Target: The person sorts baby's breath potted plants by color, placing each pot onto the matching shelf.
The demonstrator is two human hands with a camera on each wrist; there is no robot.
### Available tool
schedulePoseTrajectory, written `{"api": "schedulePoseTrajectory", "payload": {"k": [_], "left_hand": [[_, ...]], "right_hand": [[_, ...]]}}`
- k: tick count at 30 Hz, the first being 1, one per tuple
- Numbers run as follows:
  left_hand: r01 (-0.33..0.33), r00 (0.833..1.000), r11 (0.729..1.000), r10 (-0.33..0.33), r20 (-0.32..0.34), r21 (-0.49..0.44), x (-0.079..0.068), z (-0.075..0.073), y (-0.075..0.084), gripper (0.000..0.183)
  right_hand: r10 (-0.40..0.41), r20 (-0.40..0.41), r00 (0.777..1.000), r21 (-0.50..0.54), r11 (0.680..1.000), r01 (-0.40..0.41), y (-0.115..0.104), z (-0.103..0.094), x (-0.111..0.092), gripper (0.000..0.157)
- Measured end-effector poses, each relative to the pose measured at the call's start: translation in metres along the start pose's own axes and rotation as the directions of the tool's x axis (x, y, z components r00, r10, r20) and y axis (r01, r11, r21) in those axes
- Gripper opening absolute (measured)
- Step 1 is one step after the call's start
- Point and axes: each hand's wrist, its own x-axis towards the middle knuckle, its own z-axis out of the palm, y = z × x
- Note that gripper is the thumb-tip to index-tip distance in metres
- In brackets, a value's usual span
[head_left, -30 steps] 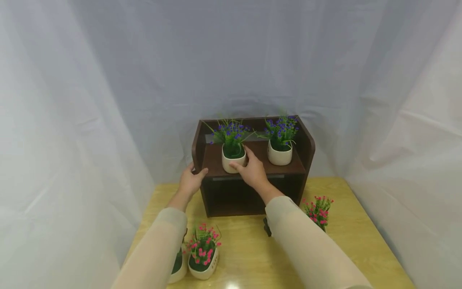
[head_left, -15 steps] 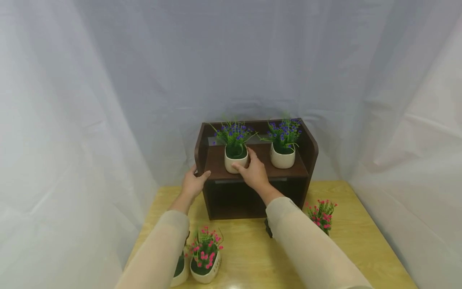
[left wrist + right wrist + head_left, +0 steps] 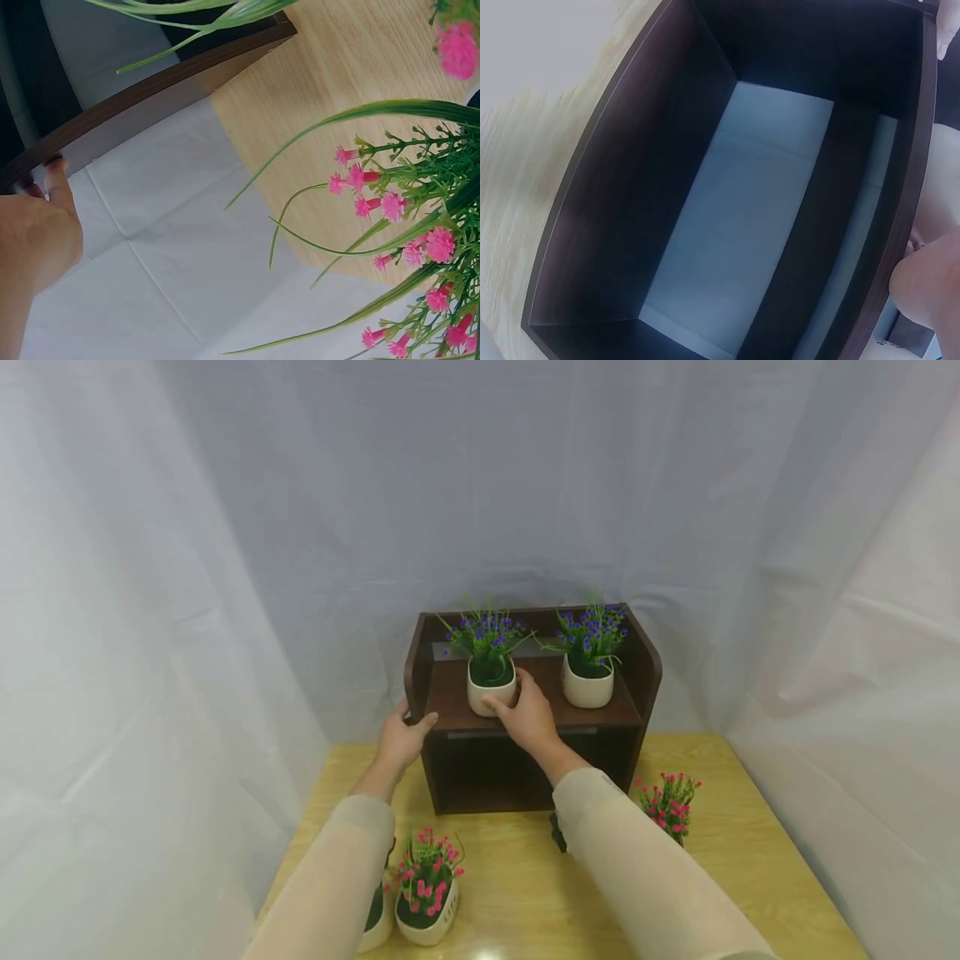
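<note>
A dark brown two-tier shelf (image 3: 450, 697) stands at the table's back. On its top board sits a white pot (image 3: 482, 700) of purple artificial flowers, upright. My right hand (image 3: 531, 718) holds this pot, thumb across its front and fingers round its right side. My left hand (image 3: 401, 743) grips the shelf's left side panel, with the thumb at the front edge and the other fingers largely hidden behind it. A second white pot (image 3: 588, 692) with purple flowers stands on the board's right side. The right wrist view shows the shelf's lower compartment (image 3: 727, 202) and part of the right hand (image 3: 926, 289).
A white pot (image 3: 435, 931) of pink flowers stands at the table's front left, beside another pot (image 3: 377, 931) partly behind my left sleeve. More pink flowers (image 3: 669, 806) show past my right sleeve, near a small black object (image 3: 558, 833). Pale curtains (image 3: 480, 485) surround the wooden table (image 3: 750, 860).
The head view has shifted slightly, moving the scene a little right and down. Both hands keep their holds on the shelf and the pot.
</note>
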Motion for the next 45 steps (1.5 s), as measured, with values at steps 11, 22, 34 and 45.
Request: {"api": "schedulePoseTrajectory", "payload": {"k": [11, 22, 34, 45], "left_hand": [[-0.004, 1.0, 1.0, 0.004, -0.01, -0.01, -0.001, -0.001, 0.0, 0.077], [-0.005, 1.0, 0.999, 0.006, 0.005, -0.038, -0.001, 0.003, 0.001, 0.076], [-0.012, 1.0, 1.0, 0.012, -0.016, -0.018, 0.001, 0.001, 0.001, 0.076], [-0.026, 1.0, 0.999, 0.025, -0.013, -0.039, -0.002, 0.004, 0.002, 0.071]], "right_hand": [[-0.006, -0.048, 0.999, 0.086, 0.996, 0.011, 0.001, 0.001, -0.008, 0.104], [-0.142, -0.157, 0.977, 0.161, 0.973, 0.167, 0.003, -0.001, -0.033, 0.086], [-0.168, -0.189, 0.967, 0.208, 0.956, 0.207, 0.01, 0.007, -0.084, 0.08], [-0.049, -0.076, 0.996, 0.197, 0.978, 0.063, 0.062, 0.023, -0.146, 0.077]]}}
